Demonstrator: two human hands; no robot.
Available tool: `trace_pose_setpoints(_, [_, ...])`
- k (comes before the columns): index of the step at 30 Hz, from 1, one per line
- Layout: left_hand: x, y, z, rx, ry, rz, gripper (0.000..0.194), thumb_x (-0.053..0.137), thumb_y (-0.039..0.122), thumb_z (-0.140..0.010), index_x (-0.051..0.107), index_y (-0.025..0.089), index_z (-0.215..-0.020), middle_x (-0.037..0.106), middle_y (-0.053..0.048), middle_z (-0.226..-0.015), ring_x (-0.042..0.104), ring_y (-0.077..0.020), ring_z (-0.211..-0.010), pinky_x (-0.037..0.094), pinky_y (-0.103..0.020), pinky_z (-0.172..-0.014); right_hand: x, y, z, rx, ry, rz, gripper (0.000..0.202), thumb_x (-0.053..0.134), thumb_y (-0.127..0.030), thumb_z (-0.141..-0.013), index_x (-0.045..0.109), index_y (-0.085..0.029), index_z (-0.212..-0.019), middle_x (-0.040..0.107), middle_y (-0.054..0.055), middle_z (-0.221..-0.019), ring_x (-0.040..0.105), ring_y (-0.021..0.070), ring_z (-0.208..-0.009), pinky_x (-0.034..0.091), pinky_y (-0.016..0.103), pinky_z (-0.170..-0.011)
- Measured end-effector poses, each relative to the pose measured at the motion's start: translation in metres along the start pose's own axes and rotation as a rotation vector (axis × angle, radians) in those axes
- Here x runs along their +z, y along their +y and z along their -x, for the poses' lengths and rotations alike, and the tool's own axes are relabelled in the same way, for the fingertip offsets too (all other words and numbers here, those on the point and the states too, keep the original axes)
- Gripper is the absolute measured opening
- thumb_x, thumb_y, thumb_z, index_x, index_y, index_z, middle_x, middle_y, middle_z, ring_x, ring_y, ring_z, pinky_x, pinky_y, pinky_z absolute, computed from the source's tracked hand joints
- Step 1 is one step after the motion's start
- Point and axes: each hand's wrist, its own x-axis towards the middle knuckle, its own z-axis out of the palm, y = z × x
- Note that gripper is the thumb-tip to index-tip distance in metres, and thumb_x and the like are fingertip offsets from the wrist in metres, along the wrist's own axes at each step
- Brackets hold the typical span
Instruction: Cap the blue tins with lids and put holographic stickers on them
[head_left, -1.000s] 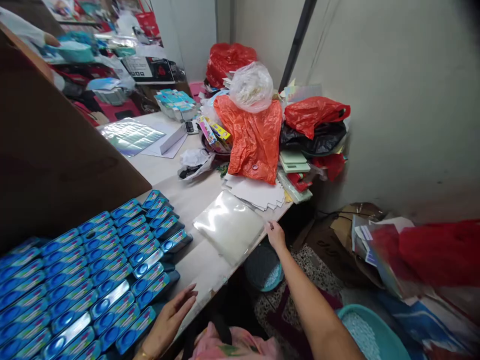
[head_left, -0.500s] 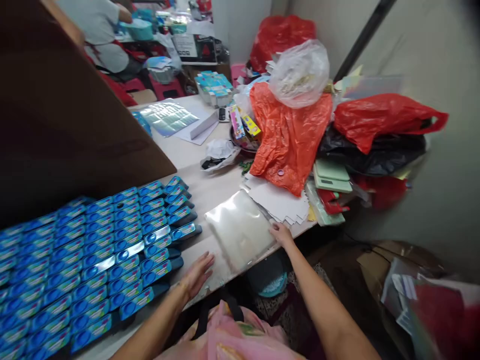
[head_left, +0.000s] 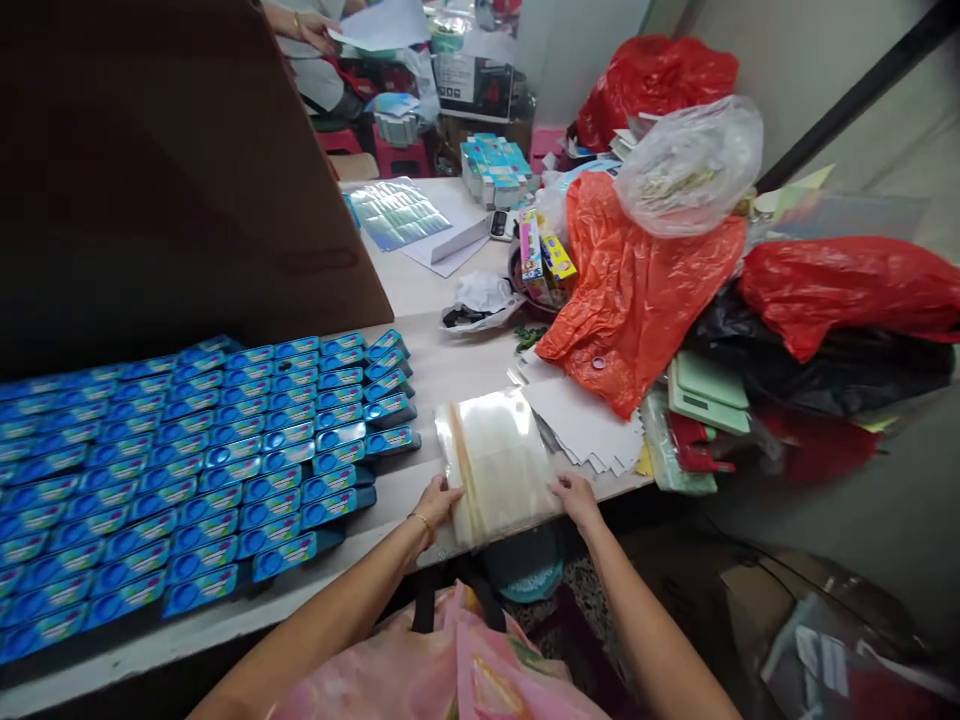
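Note:
A stack of clear plastic sheets [head_left: 506, 455] lies flat at the table's front edge, with a tan band-like strip across its left part. My left hand [head_left: 439, 508] pinches the stack's left edge, thumb on top. At the right edge, my right hand [head_left: 576, 496] has its fingers closed on the stack's side. White cut paper sheets [head_left: 585, 425] lie just beyond the stack to the right. Rows of small blue boxes [head_left: 225, 470] stand to the left of my left hand.
A dark brown board [head_left: 180, 180] rises behind the boxes. Orange plastic bag [head_left: 630, 280], red bag [head_left: 855, 285] and pale green scale [head_left: 709, 392] crowd the right. Farther back, a person's hand [head_left: 315, 32] holds paper. A white bag [head_left: 481, 298] lies mid-table.
My left hand has moved from the bare table onto the stack's left edge and closed on it. The tan strip now shows on the stack. The view has shifted left.

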Motion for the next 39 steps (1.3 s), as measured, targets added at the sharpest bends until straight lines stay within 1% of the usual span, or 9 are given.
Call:
trace_pose_setpoints(7, [-0.017,0.011,0.002,-0.014,0.115,-0.149,0.062,0.064,0.033,-0.065,0.042,0.021,-0.122,0.056,-0.011,-0.114,0.056,-0.0220,-0.099,0.044,-0.034,-0.078,-0.030,-0.014,-0.013,-0.194,0.264,0.071,0.027,0.052,-0.033,-0.072,0.064,-0.017,-0.090,0.060,0.009,-0.093,0.056,0.0174,-0.079,0.043,0.030,-0.076])
trace_pose_setpoints(14, [-0.041,0.020,0.017,0.043,-0.137,-0.440,0.060,0.062,0.048,-0.065,0.052,0.015,-0.114,0.064,-0.011,-0.101,0.059,-0.0228,-0.095,0.045,-0.034,-0.086,-0.036,0.022,0.045,0.392,0.358,-0.639,0.027,0.051,-0.039,-0.069,0.059,-0.014,-0.076,0.054,-0.002,-0.048,0.042,0.0081,-0.033,0.034,0.021,-0.037])
trace_pose_setpoints(22, [0.062,0.025,0.077,1.115,-0.760,-1.208,0.056,0.040,0.042,-0.081,0.033,0.022,-0.134,0.029,-0.004,-0.141,0.025,-0.0223,-0.129,0.015,-0.039,-0.108,0.086,-0.068,0.116,0.325,0.118,-1.680,0.036,0.048,-0.053,-0.074,0.057,-0.023,-0.091,0.064,-0.002,-0.076,0.061,0.0149,-0.075,0.045,0.026,-0.062])
trace_pose_setpoints(25, [0.064,0.011,0.082,1.385,-1.032,-1.420,0.057,0.047,0.046,-0.076,0.043,0.024,-0.129,0.030,-0.005,-0.141,0.023,-0.0272,-0.130,0.007,-0.046,-0.107,0.088,-0.105,0.157,0.088,0.009,-1.851,0.048,0.030,-0.064,-0.077,0.056,-0.030,-0.099,0.064,-0.005,-0.088,0.057,0.0172,-0.093,0.045,0.032,-0.075])
trace_pose_setpoints(27, [0.048,0.011,0.068,1.474,-0.988,-1.552,0.052,0.050,0.047,-0.074,0.051,0.027,-0.121,0.032,-0.005,-0.140,0.020,-0.0295,-0.130,0.006,-0.049,-0.105,0.068,-0.104,0.204,-0.102,-0.013,-1.842,0.058,0.036,-0.066,-0.074,0.057,-0.022,-0.104,0.062,0.004,-0.103,0.054,0.0192,-0.100,0.041,0.034,-0.084])
trace_pose_setpoints(30, [0.023,0.019,0.040,1.471,-0.730,-1.643,0.045,0.044,0.046,-0.078,0.054,0.027,-0.117,0.030,-0.006,-0.141,0.023,-0.0332,-0.128,0.016,-0.055,-0.101,0.027,-0.059,0.274,-0.124,0.071,-1.613,0.056,0.042,-0.060,-0.076,0.060,-0.013,-0.101,0.057,0.013,-0.112,0.056,0.0210,-0.099,0.039,0.036,-0.087])
trace_pose_setpoints(33, [0.022,0.019,0.030,1.352,-0.763,-1.628,0.050,0.047,0.047,-0.076,0.050,0.024,-0.121,0.031,-0.010,-0.140,0.047,-0.0297,-0.113,0.040,-0.042,-0.092,-0.004,0.025,0.317,0.187,0.428,-1.260,0.043,0.056,-0.048,-0.073,0.061,-0.014,-0.100,0.062,0.012,-0.103,0.061,0.0176,-0.082,0.044,0.032,-0.076])
trace_pose_setpoints(36, [0.050,-0.004,0.046,1.255,-0.912,-1.585,0.052,0.049,0.046,-0.076,0.046,0.027,-0.124,0.037,-0.006,-0.137,0.051,-0.0256,-0.110,0.043,-0.035,-0.091,-0.031,0.119,0.337,0.623,0.782,-0.892,0.036,0.052,-0.042,-0.077,0.061,-0.011,-0.092,0.065,0.011,-0.084,0.060,0.0148,-0.066,0.046,0.029,-0.063])
trace_pose_setpoints(39, [0.091,-0.038,0.067,1.111,-1.049,-1.589,0.049,0.050,0.044,-0.075,0.048,0.031,-0.123,0.039,-0.001,-0.136,0.045,-0.0238,-0.117,0.037,-0.035,-0.098,-0.070,0.208,0.347,0.721,0.940,-0.691,0.034,0.050,-0.033,-0.078,0.058,-0.009,-0.102,0.063,0.014,-0.094,0.060,0.0188,-0.081,0.046,0.031,-0.071])
